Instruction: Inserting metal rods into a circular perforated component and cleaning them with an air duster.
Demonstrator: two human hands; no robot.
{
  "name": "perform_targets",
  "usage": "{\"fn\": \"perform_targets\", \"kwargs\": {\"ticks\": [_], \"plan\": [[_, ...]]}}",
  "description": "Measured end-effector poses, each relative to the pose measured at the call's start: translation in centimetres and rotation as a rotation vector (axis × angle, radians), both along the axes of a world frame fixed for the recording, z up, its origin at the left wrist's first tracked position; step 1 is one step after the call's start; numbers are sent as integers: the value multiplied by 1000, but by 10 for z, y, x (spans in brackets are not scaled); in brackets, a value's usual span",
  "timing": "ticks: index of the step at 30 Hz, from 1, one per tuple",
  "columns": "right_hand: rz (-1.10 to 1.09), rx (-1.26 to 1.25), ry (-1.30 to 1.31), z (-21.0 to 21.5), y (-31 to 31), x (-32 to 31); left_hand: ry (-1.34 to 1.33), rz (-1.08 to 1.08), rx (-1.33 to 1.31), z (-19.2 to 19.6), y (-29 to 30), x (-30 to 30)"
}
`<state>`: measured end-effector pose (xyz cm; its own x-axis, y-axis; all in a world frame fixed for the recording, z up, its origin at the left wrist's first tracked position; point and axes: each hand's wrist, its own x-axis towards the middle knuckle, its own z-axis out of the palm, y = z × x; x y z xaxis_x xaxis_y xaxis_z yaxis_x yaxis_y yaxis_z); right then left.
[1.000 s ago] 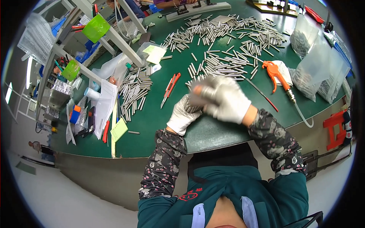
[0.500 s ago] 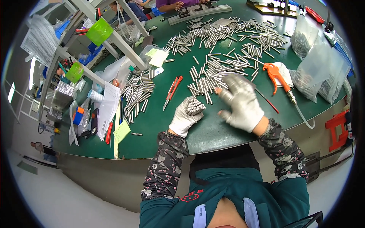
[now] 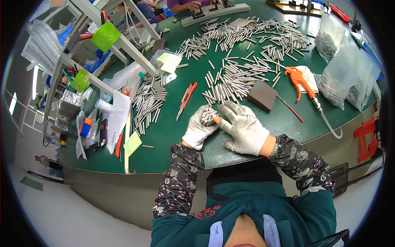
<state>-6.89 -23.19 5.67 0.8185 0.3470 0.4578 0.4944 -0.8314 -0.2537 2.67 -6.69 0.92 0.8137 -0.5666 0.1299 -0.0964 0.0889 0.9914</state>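
My gloved left hand [image 3: 196, 131] is closed around a bundle of short metal rods [image 3: 208, 117], their round ends facing up. Beside it, my gloved right hand [image 3: 246, 128] has its fingers stretched out, and a bare fingertip reaches the edge of the bundle. Just beyond both hands lies a large loose pile of metal rods [image 3: 234, 80] on the green table [image 3: 181, 154]. A dark brown rectangular block [image 3: 262, 95] rests at the pile's near right edge.
A red utility knife [image 3: 187, 101] lies left of the pile, near a second heap of rods [image 3: 149, 99]. An orange air gun [image 3: 300, 84] with a hose, a thin red-handled tool [image 3: 291, 110] and plastic bags of parts [image 3: 341, 80] are rightward. Another person's hands [image 3: 195, 5] show at the far edge.
My right hand has moved left and nearer to me, from over the block to the bundle in my left hand. The brown block is now uncovered. My left hand stays in place.
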Motion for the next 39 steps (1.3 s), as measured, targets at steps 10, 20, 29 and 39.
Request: {"fn": "perform_targets", "kwargs": {"ticks": [10,20,29,39], "plan": [[3,219,-137,15,-8,18,54,-36,-54,11,-5,-6],[19,223,-206,10,7,48,91,-67,-122,10,-9,-5],[43,-52,-204,21,12,51,-102,-37,19,5,-4,-1],[-61,-165,-287,16,22,47,-195,-109,23,-1,-1,4]]}}
